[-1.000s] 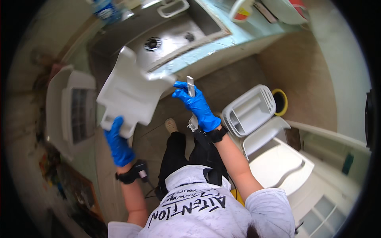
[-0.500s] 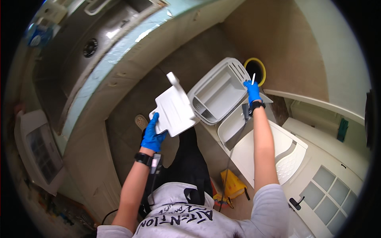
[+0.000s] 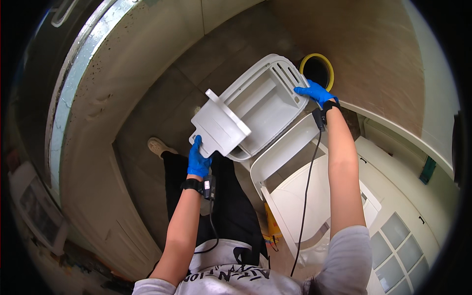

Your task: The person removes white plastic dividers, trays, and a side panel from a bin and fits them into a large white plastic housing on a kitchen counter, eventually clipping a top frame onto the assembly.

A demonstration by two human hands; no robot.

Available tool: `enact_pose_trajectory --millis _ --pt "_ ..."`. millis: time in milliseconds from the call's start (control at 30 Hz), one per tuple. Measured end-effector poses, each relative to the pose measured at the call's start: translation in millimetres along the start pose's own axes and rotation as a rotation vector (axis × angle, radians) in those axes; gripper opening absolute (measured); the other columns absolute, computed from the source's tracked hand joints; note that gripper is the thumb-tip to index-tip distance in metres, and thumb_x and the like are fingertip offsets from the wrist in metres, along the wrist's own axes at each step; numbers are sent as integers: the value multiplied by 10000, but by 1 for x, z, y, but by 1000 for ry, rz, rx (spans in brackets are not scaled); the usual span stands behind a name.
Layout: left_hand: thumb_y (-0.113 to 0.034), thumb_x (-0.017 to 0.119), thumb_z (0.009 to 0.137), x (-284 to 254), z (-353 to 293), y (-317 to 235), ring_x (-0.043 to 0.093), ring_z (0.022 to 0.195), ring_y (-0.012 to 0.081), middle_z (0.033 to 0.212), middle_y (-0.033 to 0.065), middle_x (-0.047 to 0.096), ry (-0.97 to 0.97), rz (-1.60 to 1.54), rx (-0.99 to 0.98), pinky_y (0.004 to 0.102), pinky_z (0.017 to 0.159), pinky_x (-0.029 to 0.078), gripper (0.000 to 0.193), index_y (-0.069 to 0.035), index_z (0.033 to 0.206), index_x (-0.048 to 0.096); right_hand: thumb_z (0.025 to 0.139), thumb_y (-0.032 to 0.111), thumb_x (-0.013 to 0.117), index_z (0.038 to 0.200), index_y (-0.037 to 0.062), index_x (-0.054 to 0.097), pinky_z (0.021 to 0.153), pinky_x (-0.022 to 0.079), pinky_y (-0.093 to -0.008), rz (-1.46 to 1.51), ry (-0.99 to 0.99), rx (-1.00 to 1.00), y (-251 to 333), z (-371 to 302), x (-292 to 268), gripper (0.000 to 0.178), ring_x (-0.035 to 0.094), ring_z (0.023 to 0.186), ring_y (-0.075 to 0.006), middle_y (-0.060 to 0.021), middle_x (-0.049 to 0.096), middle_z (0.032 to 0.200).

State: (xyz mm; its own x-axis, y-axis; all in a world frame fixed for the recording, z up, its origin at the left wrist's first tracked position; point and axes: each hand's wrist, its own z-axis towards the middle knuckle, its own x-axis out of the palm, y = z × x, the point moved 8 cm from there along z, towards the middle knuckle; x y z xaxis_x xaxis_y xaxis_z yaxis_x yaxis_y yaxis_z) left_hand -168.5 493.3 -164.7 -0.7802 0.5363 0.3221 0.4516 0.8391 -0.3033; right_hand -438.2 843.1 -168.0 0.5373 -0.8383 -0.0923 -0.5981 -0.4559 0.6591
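My left hand (image 3: 199,160), in a blue glove, grips the lower corner of a white plastic panel (image 3: 219,128) with a raised lip along one side. The panel is tilted and overlaps the left side of a light grey plastic storage box (image 3: 270,105). Inside, the box has a divider and, at its far right end, a row of slots. My right hand (image 3: 317,92), also blue-gloved, holds the box's right end, with its thumb or a finger over the rim. The fingers on the outer side are hidden.
A dark bin with a yellow rim (image 3: 330,69) stands beyond the box. A white folding chair (image 3: 300,196) is close on the right, a cable (image 3: 306,206) hanging across it. Cabinets (image 3: 142,64) curve along the left. A yellow item (image 3: 272,221) lies near my legs.
The panel has come right and lower over the box's edge. My right hand has moved onto the box's end; the thin white piece seen at it before no longer shows. My view has shifted.
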Motion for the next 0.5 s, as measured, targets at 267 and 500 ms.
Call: enact_pose_trajectory --millis 267,500 --pt "-346 613 776 0 6 -21 508 1010 219 1092 46 534 4 -84 93 401 878 386 489 -105 1168 446 688 299 705 1248 91 425 887 342 -258 1 95 91 2 -4 15 660 458 998 -124 -26 531 1101" --pt "-269 577 812 -18 16 -29 508 1032 247 1117 77 534 79 -166 148 431 889 399 431 -76 1176 452 728 299 684 1195 39 467 870 384 -248 -13 132 17 8 -6 24 577 514 950 -136 -65 563 1054"
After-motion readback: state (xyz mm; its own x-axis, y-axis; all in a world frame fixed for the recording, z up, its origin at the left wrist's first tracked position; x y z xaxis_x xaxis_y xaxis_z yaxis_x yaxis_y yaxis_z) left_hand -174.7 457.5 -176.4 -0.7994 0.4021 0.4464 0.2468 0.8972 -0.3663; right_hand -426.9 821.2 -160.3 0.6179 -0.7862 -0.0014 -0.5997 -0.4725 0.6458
